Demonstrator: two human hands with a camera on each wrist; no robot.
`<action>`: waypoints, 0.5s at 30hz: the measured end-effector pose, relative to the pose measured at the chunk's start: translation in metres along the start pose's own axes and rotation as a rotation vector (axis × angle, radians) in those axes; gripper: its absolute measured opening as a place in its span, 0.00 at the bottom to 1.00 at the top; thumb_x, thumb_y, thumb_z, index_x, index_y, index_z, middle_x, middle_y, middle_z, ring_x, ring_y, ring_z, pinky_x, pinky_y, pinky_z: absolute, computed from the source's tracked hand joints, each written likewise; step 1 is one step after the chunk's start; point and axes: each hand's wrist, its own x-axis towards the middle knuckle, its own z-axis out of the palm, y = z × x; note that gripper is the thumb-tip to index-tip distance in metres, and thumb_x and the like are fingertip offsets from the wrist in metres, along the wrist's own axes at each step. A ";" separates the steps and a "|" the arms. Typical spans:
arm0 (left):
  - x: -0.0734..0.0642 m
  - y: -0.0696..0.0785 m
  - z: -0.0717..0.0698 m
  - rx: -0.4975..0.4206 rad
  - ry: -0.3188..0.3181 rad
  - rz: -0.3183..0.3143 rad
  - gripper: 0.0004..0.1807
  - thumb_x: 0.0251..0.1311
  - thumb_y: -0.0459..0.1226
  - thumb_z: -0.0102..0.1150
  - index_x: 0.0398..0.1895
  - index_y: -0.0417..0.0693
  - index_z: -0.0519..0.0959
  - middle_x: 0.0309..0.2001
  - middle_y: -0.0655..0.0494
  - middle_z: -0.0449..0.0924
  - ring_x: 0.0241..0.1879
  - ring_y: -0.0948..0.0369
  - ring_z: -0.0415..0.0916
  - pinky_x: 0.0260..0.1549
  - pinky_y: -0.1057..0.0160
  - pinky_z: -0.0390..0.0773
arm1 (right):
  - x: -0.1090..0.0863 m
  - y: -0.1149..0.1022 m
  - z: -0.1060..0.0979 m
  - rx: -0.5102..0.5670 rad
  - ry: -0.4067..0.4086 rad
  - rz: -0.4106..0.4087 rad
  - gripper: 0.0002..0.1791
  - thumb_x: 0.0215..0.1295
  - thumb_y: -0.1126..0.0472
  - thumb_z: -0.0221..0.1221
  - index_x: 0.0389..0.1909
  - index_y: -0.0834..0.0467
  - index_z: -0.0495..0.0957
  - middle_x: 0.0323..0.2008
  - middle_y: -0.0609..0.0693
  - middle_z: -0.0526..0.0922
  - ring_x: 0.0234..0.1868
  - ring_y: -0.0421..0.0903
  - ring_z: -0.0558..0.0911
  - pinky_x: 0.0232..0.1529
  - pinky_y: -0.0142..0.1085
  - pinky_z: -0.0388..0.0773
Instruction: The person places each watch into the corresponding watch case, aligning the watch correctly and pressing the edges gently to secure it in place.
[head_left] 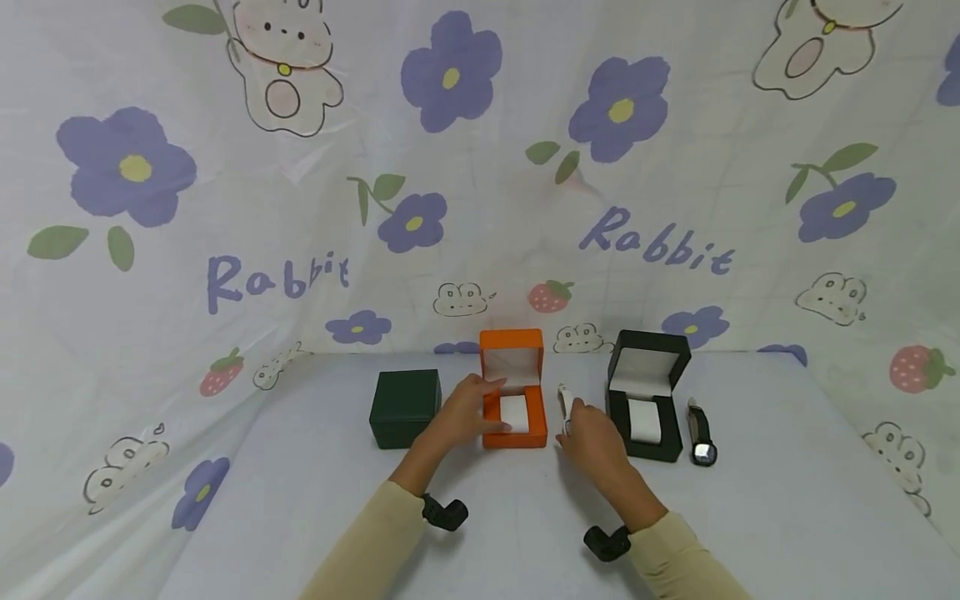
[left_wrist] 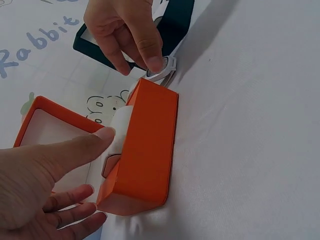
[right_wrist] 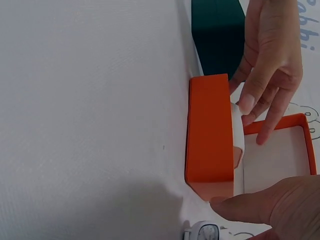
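"Nearest first, quick."
"Two beige sleeves (head_left: 367,542), dark wrist cameras (head_left: 609,544) just ahead. White tabletop (head_left: 510,517) under everything."
"Right hand (head_left: 592,437)?"
"Over the white watch (head_left: 566,398), just right of the orange box (head_left: 517,440). Fingers partly bent, thumb tip at the watch. Pinching or only touching? Can't tell."
"Left hand (head_left: 462,410)?"
"Spread wide, thumb well off the fingers, gripping nothing. Thumb tip at the white cushion (head_left: 515,413) inside the orange box; that lid's up."
"Either side?"
"Left, closed green box (head_left: 405,408), near the left hand. Right, dark box (head_left: 654,451), lid up, pale cushion (head_left: 644,421) in it; black-strapped watch (head_left: 702,442) lies just beside, further right."
"Far end?"
"White cloth (head_left: 510,167), purple flowers, strawberries, rabbits, 'Rabbit' lettering. Next."
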 end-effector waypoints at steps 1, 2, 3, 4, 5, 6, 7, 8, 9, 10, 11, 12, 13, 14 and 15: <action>0.001 0.001 0.000 0.014 -0.005 -0.003 0.44 0.52 0.46 0.78 0.73 0.50 0.70 0.59 0.43 0.74 0.56 0.51 0.72 0.59 0.52 0.78 | 0.000 0.000 0.000 -0.003 -0.004 0.000 0.24 0.56 0.63 0.74 0.45 0.75 0.76 0.27 0.57 0.79 0.28 0.49 0.78 0.29 0.42 0.81; 0.002 0.002 0.000 0.026 -0.010 -0.008 0.44 0.52 0.46 0.79 0.73 0.50 0.71 0.59 0.43 0.74 0.56 0.51 0.72 0.60 0.52 0.78 | -0.001 -0.001 0.000 -0.005 -0.004 -0.002 0.23 0.56 0.63 0.75 0.43 0.75 0.77 0.26 0.56 0.78 0.28 0.49 0.78 0.28 0.42 0.81; 0.003 0.003 0.000 0.042 -0.013 -0.010 0.45 0.51 0.46 0.79 0.73 0.49 0.71 0.59 0.43 0.73 0.56 0.51 0.71 0.60 0.52 0.78 | -0.001 -0.001 0.000 -0.006 -0.003 -0.004 0.22 0.56 0.64 0.75 0.41 0.74 0.77 0.25 0.56 0.77 0.27 0.49 0.77 0.27 0.42 0.80; 0.005 0.004 0.000 0.058 -0.016 -0.011 0.45 0.50 0.46 0.80 0.73 0.49 0.71 0.60 0.43 0.74 0.56 0.51 0.71 0.60 0.52 0.78 | -0.001 -0.002 -0.001 -0.009 0.001 -0.006 0.20 0.55 0.64 0.75 0.39 0.74 0.77 0.25 0.56 0.77 0.27 0.49 0.77 0.27 0.42 0.80; 0.006 0.005 0.000 0.077 -0.021 -0.007 0.45 0.50 0.45 0.80 0.72 0.48 0.72 0.60 0.42 0.74 0.56 0.51 0.71 0.60 0.52 0.78 | -0.001 -0.002 -0.001 -0.013 0.007 -0.006 0.19 0.55 0.64 0.75 0.37 0.73 0.77 0.25 0.56 0.76 0.27 0.49 0.77 0.27 0.42 0.80; 0.006 0.006 0.000 0.094 -0.027 -0.006 0.44 0.49 0.45 0.80 0.72 0.48 0.72 0.60 0.41 0.74 0.56 0.51 0.71 0.61 0.52 0.77 | -0.001 -0.003 -0.001 -0.017 0.012 -0.006 0.18 0.55 0.65 0.75 0.35 0.73 0.77 0.24 0.57 0.76 0.27 0.50 0.77 0.27 0.43 0.80; 0.007 0.007 0.000 0.110 -0.033 -0.008 0.44 0.49 0.45 0.81 0.71 0.48 0.73 0.61 0.41 0.73 0.57 0.51 0.70 0.61 0.52 0.77 | -0.001 -0.003 0.000 -0.024 0.016 -0.005 0.17 0.54 0.65 0.75 0.33 0.72 0.78 0.24 0.57 0.77 0.26 0.50 0.77 0.26 0.43 0.80; 0.008 0.008 0.000 0.128 -0.039 -0.007 0.44 0.49 0.45 0.81 0.71 0.47 0.73 0.61 0.41 0.74 0.57 0.51 0.70 0.61 0.52 0.77 | -0.001 -0.003 0.000 -0.029 0.016 0.000 0.17 0.54 0.65 0.75 0.32 0.72 0.78 0.24 0.57 0.77 0.27 0.51 0.77 0.26 0.43 0.79; 0.008 0.009 0.000 0.142 -0.045 -0.008 0.44 0.49 0.45 0.81 0.71 0.47 0.74 0.62 0.40 0.74 0.57 0.51 0.70 0.61 0.53 0.77 | 0.000 -0.003 0.000 -0.033 0.011 0.008 0.16 0.54 0.65 0.75 0.30 0.71 0.78 0.24 0.58 0.77 0.27 0.51 0.77 0.26 0.43 0.79; 0.009 0.009 0.000 0.159 -0.051 -0.007 0.43 0.49 0.46 0.81 0.70 0.46 0.74 0.62 0.40 0.73 0.58 0.51 0.70 0.61 0.53 0.77 | 0.000 -0.003 0.001 -0.035 0.005 0.017 0.15 0.54 0.65 0.75 0.29 0.70 0.78 0.25 0.58 0.77 0.27 0.51 0.77 0.26 0.43 0.79; 0.009 0.010 0.000 0.174 -0.058 -0.008 0.43 0.49 0.46 0.81 0.70 0.46 0.74 0.63 0.40 0.73 0.58 0.50 0.70 0.61 0.53 0.77 | 0.000 -0.002 0.002 -0.038 -0.002 0.024 0.15 0.55 0.65 0.75 0.28 0.70 0.79 0.25 0.58 0.77 0.27 0.51 0.76 0.25 0.43 0.79; 0.009 0.011 0.000 0.186 -0.066 -0.010 0.43 0.49 0.46 0.81 0.69 0.46 0.75 0.63 0.40 0.73 0.58 0.50 0.69 0.61 0.53 0.77 | 0.001 -0.002 0.002 -0.040 -0.011 0.030 0.14 0.55 0.65 0.74 0.27 0.69 0.79 0.25 0.58 0.77 0.26 0.51 0.76 0.25 0.43 0.78; 0.010 0.011 -0.001 0.210 -0.074 -0.004 0.43 0.49 0.47 0.81 0.69 0.47 0.75 0.64 0.41 0.73 0.59 0.50 0.69 0.61 0.52 0.76 | 0.001 -0.001 0.003 -0.042 -0.020 0.033 0.14 0.55 0.65 0.74 0.26 0.68 0.79 0.25 0.58 0.77 0.26 0.51 0.76 0.25 0.43 0.78; 0.011 0.012 -0.001 0.230 -0.082 0.001 0.42 0.49 0.47 0.81 0.69 0.47 0.75 0.65 0.41 0.73 0.60 0.49 0.69 0.61 0.52 0.75 | 0.002 -0.001 0.004 -0.043 -0.028 0.035 0.13 0.55 0.65 0.74 0.26 0.68 0.80 0.25 0.57 0.77 0.26 0.50 0.76 0.25 0.42 0.78; 0.012 0.013 -0.002 0.250 -0.091 0.010 0.42 0.49 0.47 0.80 0.69 0.48 0.75 0.66 0.41 0.72 0.61 0.49 0.68 0.63 0.51 0.74 | 0.003 0.000 0.005 -0.045 -0.032 0.034 0.12 0.55 0.65 0.74 0.26 0.68 0.80 0.25 0.57 0.77 0.26 0.50 0.76 0.25 0.42 0.77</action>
